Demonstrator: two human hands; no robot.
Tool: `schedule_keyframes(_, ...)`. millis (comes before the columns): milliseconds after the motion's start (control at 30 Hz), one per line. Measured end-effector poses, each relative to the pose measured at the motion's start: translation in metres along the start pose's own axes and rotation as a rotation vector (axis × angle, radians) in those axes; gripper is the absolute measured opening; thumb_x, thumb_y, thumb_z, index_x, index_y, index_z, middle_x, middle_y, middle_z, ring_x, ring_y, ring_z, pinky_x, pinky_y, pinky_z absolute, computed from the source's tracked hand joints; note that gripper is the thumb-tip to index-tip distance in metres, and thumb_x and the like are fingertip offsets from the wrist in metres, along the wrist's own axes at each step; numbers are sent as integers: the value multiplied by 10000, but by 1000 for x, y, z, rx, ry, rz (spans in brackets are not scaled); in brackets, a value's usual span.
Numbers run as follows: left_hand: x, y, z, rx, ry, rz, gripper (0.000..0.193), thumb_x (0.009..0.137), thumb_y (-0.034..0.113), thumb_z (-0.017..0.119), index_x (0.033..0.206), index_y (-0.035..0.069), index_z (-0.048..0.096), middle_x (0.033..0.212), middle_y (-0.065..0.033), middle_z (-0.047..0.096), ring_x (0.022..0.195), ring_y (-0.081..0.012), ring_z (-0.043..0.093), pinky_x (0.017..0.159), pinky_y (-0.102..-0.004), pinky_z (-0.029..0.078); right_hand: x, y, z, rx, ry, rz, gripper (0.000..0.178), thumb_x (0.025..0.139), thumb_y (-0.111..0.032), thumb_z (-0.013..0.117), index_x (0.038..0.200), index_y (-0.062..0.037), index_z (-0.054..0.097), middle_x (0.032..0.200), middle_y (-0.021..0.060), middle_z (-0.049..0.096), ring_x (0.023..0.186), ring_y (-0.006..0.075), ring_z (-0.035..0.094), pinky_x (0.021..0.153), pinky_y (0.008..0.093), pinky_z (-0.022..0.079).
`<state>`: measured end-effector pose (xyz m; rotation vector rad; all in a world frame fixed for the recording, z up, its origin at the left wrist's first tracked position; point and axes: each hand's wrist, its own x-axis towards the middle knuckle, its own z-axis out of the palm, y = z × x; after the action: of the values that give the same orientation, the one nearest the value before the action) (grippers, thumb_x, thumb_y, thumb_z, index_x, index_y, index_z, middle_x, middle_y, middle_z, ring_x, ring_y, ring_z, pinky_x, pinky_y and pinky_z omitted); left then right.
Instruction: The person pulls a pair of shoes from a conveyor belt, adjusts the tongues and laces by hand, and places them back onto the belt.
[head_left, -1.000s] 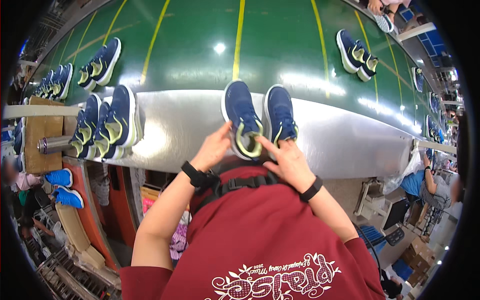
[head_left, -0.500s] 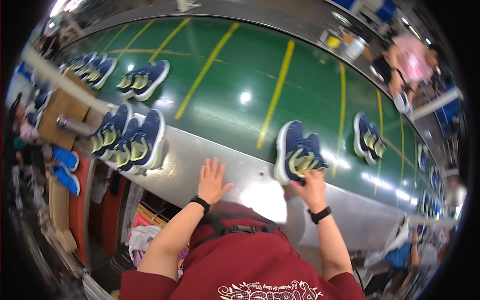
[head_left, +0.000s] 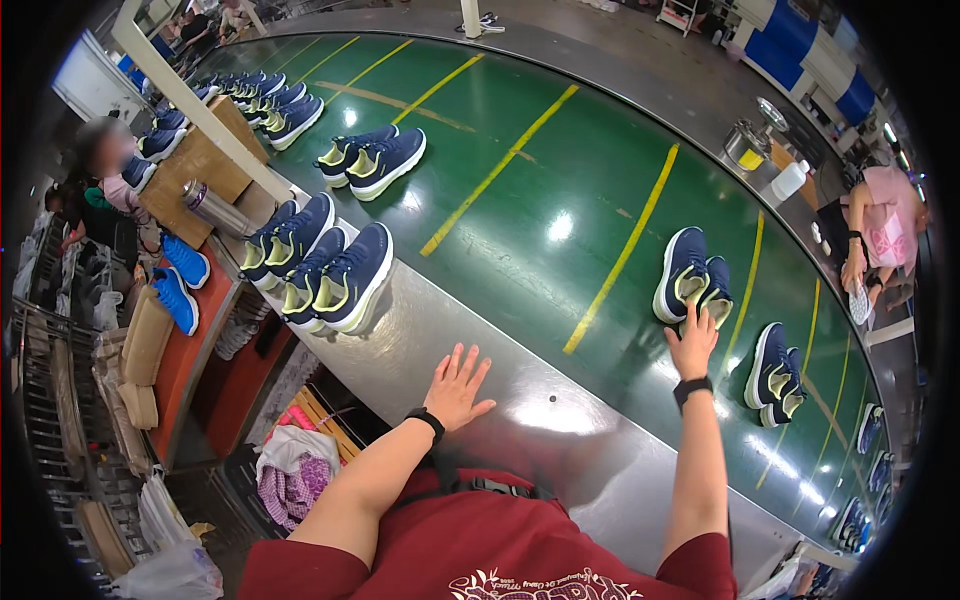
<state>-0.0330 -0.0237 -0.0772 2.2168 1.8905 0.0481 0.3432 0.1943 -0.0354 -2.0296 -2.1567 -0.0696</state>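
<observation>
My right hand (head_left: 692,348) reaches out over the green conveyor belt (head_left: 530,235), its fingers apart. The fingertips overlap the near end of a pair of navy sneakers (head_left: 684,270) with white soles and pale yellow-green linings; whether they touch is hard to tell. Spread fingers show on my left hand (head_left: 458,392), which hovers over or rests on the metal ledge (head_left: 500,345) and holds nothing. To its left, two pairs of the same sneakers (head_left: 358,275) stand side by side on the ledge.
More navy sneakers (head_left: 388,165) sit along the belt at the left, and another pair (head_left: 772,375) lies at the right. A metal flask (head_left: 208,205) and bright blue shoes (head_left: 176,298) are at far left. Across the belt, a person in pink (head_left: 885,215) handles a shoe.
The sneakers at my right hand have moved from the belt's near edge farther onto it. My right hand has extended outward and its fingers have loosened. The view has shifted.
</observation>
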Motion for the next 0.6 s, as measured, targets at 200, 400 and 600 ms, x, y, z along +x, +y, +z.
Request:
schedule_keyframes(200, 0, -4, 2, 25, 22, -17, 743, 883, 568, 468, 1444, 111, 300, 1513, -185, 196, 1400, -397, 132, 1108, -507, 166, -142, -25, 9, 351, -12, -44, 553, 813, -122, 661, 1316, -67, 439, 1431, 237, 317, 1298, 430, 325, 1067, 554, 261)
schedule_keyframes(400, 2, -5, 9, 17, 21, -12, 741, 898, 574, 434, 1445, 95, 288, 1515, -197, 189, 1406, -403, 118, 1113, -500, 139, -264, -33, -19, 276, -311, 67, 684, 822, -288, 667, 1402, -92, 363, 1476, 239, 248, 1377, 434, 195, 1089, 581, 173)
schedule_keyframes(600, 3, -7, 11, 34, -10, -21, 741, 906, 585, 405, 1456, 110, 261, 1522, -194, 170, 1410, -402, 108, 1126, -496, 120, -293, -34, -7, 112, -390, 13, 716, 874, -374, 556, 1451, -61, 267, 1519, 250, 134, 1408, 427, 88, 1100, 579, 94)
